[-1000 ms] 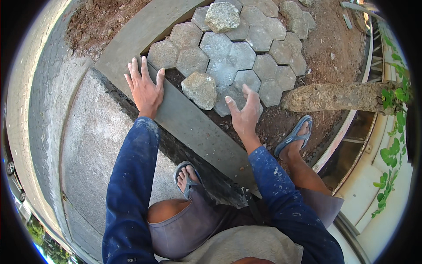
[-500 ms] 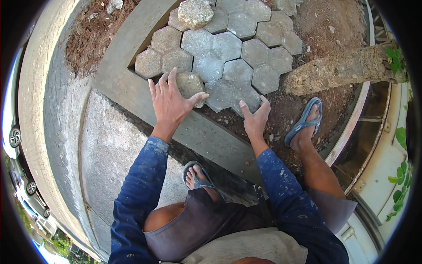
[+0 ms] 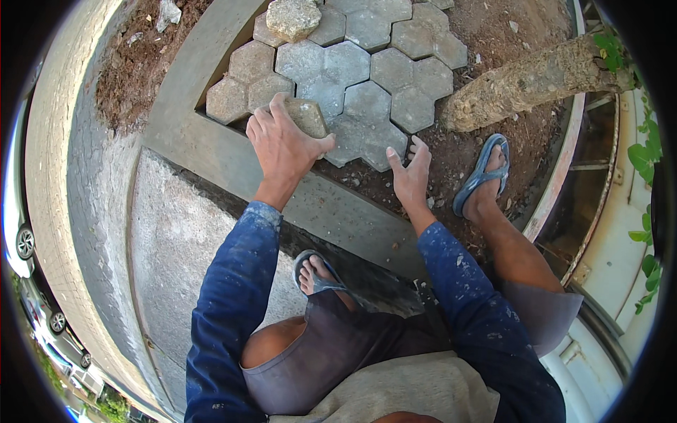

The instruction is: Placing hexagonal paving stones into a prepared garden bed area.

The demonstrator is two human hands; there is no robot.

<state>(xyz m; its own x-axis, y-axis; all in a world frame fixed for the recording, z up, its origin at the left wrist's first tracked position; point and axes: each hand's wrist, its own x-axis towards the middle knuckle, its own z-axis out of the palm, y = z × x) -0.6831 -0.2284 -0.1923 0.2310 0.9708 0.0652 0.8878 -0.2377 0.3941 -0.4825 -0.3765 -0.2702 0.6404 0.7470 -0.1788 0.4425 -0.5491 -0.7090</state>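
Observation:
My left hand [image 3: 285, 148] is closed around a small hexagonal paving stone [image 3: 306, 116], thumb on its near side and fingers over its left side. This stone sits at the near left corner of the laid pavers, beside the concrete curb [image 3: 233, 151]. Just right of it lies a grey three-lobed concrete paver [image 3: 368, 127]. My right hand [image 3: 411, 182] is at that paver's near right edge, thumb and fingers apart, holding nothing. Whether its thumb touches the paver I cannot tell. The underside of the small stone is hidden.
A loose rough hexagonal stone [image 3: 293, 20] rests on top of the far pavers. A tree trunk [image 3: 529, 81] leans in from the right over brown soil [image 3: 493, 49]. My sandalled feet [image 3: 486, 173] straddle the curb. A metal railing [image 3: 599, 190] runs along the right.
The view has shifted slightly, so the pavers appear further up and left. My left fingers have curled more over the small stone. My right hand has eased slightly away from the grey paver.

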